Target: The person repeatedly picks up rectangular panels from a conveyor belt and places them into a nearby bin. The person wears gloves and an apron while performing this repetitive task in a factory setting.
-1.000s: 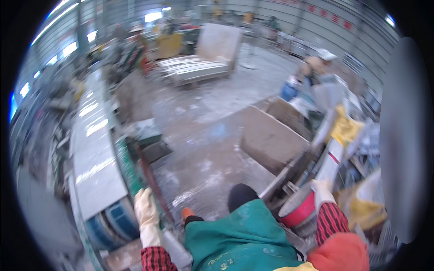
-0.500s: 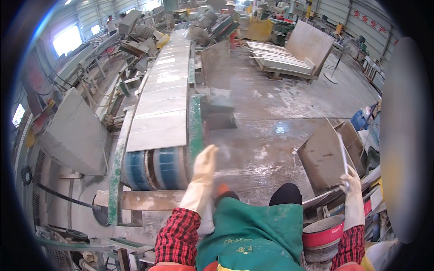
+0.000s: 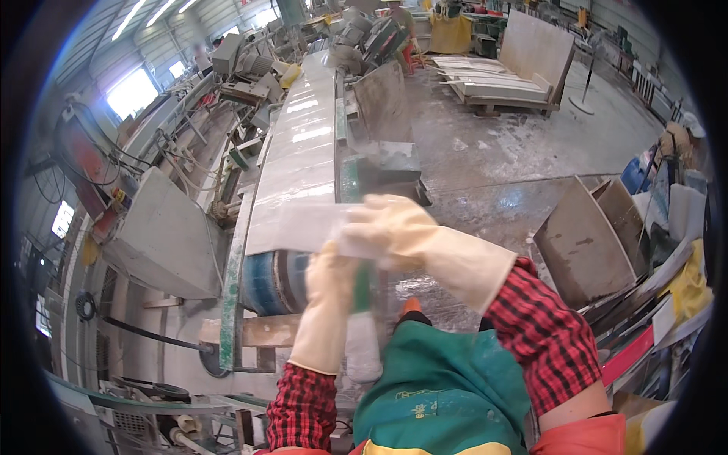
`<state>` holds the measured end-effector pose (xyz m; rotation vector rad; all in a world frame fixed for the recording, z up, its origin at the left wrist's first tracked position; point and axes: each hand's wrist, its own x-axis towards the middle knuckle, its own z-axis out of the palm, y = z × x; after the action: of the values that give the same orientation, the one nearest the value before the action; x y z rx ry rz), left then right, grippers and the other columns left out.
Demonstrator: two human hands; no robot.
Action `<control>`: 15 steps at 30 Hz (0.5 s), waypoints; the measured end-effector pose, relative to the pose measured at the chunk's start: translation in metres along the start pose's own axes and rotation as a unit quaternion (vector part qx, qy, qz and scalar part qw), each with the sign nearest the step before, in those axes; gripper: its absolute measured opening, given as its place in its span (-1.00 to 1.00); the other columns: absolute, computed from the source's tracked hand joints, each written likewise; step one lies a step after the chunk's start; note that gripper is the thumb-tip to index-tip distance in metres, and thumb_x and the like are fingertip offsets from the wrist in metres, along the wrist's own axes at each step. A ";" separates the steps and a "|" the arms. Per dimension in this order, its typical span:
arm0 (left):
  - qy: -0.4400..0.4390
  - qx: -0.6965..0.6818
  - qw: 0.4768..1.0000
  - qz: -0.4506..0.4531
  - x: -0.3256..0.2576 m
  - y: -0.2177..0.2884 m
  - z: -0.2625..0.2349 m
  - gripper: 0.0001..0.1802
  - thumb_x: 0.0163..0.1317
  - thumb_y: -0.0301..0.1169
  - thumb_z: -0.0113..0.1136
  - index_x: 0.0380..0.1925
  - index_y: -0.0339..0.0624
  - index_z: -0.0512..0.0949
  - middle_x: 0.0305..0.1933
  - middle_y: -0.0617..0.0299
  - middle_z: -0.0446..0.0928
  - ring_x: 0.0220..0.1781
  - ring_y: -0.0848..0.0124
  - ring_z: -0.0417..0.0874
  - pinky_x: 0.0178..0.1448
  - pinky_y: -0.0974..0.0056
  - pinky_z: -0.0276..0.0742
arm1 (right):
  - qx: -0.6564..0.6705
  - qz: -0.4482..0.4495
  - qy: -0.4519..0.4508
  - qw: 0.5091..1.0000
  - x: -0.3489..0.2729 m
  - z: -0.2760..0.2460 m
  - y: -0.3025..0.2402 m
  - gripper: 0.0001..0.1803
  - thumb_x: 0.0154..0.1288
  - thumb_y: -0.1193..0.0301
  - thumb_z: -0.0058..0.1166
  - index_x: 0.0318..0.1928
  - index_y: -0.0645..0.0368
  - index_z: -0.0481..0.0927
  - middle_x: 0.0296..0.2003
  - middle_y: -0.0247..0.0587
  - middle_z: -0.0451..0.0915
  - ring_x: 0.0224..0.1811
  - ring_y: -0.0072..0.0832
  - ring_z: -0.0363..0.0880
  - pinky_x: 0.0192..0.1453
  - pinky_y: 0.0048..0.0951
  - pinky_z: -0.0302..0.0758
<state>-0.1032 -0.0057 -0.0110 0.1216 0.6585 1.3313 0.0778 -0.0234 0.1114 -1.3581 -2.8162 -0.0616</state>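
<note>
A thin pale slab point(image 3: 307, 227), smeared by motion, is held over the near end of a conveyor belt point(image 3: 292, 171) covered by a row of similar slabs. My right hand point(image 3: 389, 229), in a cream rubber glove, reaches across to the left and is closed on the slab's right end. My left hand point(image 3: 331, 277), gloved alike, is just below it with its fingers up at the slab's lower edge. It appears closed on that edge, though blur softens the fingertips. Under the belt's near end shows a blue roller point(image 3: 265, 282).
The conveyor has a green side rail point(image 3: 229, 303) and a wooden crossbar point(image 3: 262, 331). Brown boards point(image 3: 584, 241) lean at the right beside piled offcuts. A pallet of pale slabs point(image 3: 500, 83) stands far right. Motors point(image 3: 356, 34) flank the belt's far end, near another person.
My right hand has swung from the boards at right to the conveyor, bringing the thin slab. My left hand stays near the belt's end, now at the slab. The view has shifted slightly.
</note>
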 end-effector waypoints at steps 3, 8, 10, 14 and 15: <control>0.042 0.123 0.990 0.061 0.016 0.051 -0.030 -0.57 0.57 -0.25 0.00 0.34 -0.14 0.34 0.38 -0.02 0.44 0.45 0.04 0.42 0.51 0.08 0.42 | 0.042 -0.023 0.103 0.994 0.018 0.025 0.011 -0.18 -0.01 0.19 0.51 0.30 0.01 0.47 0.23 -0.18 0.46 0.31 -0.21 0.41 0.43 -0.18 0.36; 0.085 0.056 0.992 0.078 0.062 0.125 -0.150 -0.57 0.52 -0.35 0.03 0.33 -0.13 0.33 0.37 0.02 0.46 0.35 -0.04 0.54 0.31 -0.01 0.65 | 0.053 0.019 0.098 0.994 -0.022 0.028 0.048 -0.15 0.00 0.13 0.52 0.31 0.08 0.46 0.16 -0.11 0.52 0.25 -0.14 0.47 0.41 -0.10 0.36; 0.125 0.087 0.982 0.111 0.054 0.108 -0.132 -0.49 0.44 -0.51 0.11 0.36 -0.15 0.26 0.32 -0.07 0.42 0.31 -0.05 0.52 0.35 -0.24 0.62 | 0.037 0.118 0.058 0.991 -0.075 0.046 0.078 -0.12 -0.01 0.17 0.54 0.35 0.04 0.44 0.30 -0.06 0.49 0.42 -0.04 0.38 0.51 -0.04 0.28; 0.189 0.123 0.963 0.147 0.065 0.094 -0.139 -0.57 0.51 -0.44 0.00 0.32 -0.25 0.28 0.25 -0.16 0.49 0.27 -0.15 0.59 0.25 -0.09 0.73 | 0.037 0.334 0.016 0.942 -0.209 0.106 0.137 -0.24 0.11 0.16 0.46 0.33 0.01 0.50 0.38 -0.09 0.44 0.52 -0.11 0.27 0.58 -0.16 0.24; 0.190 0.120 0.964 0.141 0.067 0.093 -0.142 -0.58 0.51 -0.46 0.00 0.32 -0.27 0.28 0.26 -0.16 0.48 0.26 -0.14 0.59 0.25 -0.11 0.73 | 0.049 0.377 0.028 0.925 -0.251 0.123 0.146 -0.24 0.11 0.15 0.43 0.33 0.03 0.50 0.37 -0.07 0.45 0.50 -0.11 0.29 0.56 -0.17 0.26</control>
<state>-0.2487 0.0401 -0.1103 0.1630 1.1631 1.5618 0.3489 -0.1232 -0.0151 -2.2395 -2.0277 0.0496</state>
